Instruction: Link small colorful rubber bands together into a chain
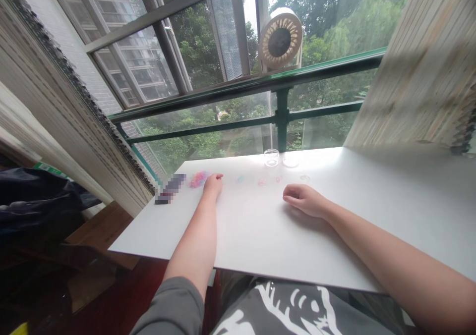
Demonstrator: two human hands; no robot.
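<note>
My left hand is at the left part of the white table, right beside a pile of small pink, purple and blue pieces. Its fingers are drawn together, and whatever may be between them is too small to make out. My right hand rests on the table with fingers loosely curled and the thumb apart; nothing shows in it. Between and beyond the hands lie a pale blue bit, a pink bit, another pink bit and a pale ring-like piece.
A clear round container stands at the back edge of the white table, beside a clear flat round piece. A blurred dark item lies at the left. Behind are a green railing and a fan; curtains hang on both sides.
</note>
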